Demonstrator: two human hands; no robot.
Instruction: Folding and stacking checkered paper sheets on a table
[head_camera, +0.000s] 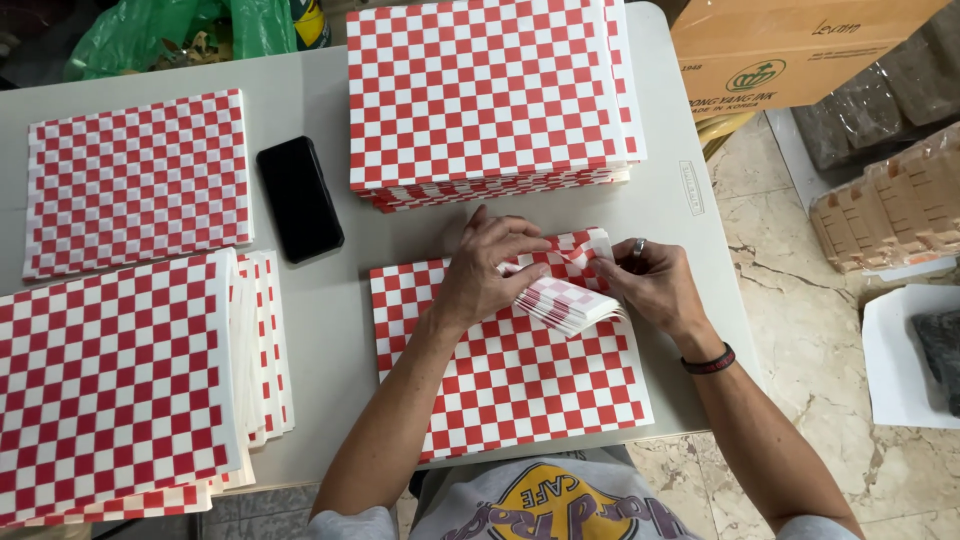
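Small stack of red-and-white checkered paper sheets (515, 355) lies at the table's near edge, right in front of the person. Its far right corner is lifted and fanned into a curled bundle (565, 300). Left hand (485, 268) lies over the bundle from the left, fingers curled down onto the fanned edges, closed on them. Right hand (655, 285) pinches the same corner from the right, thumb and fingers closed on the sheet edges; ring and dark wristband (710, 361) visible.

To do this well, my read: keep the left palm pressing the flat part so the stack does not slide, and riffle only the corner with light pinches, since thin sheets likely crease or tear.

Room: tall checkered stack (490, 95) just beyond the hands, close. Black phone (298, 198) to the left, apart. More checkered piles (130, 380) far left. The right table edge (715, 290) is just beside the right hand, floor and boxes (790, 50) beyond, so little room there.
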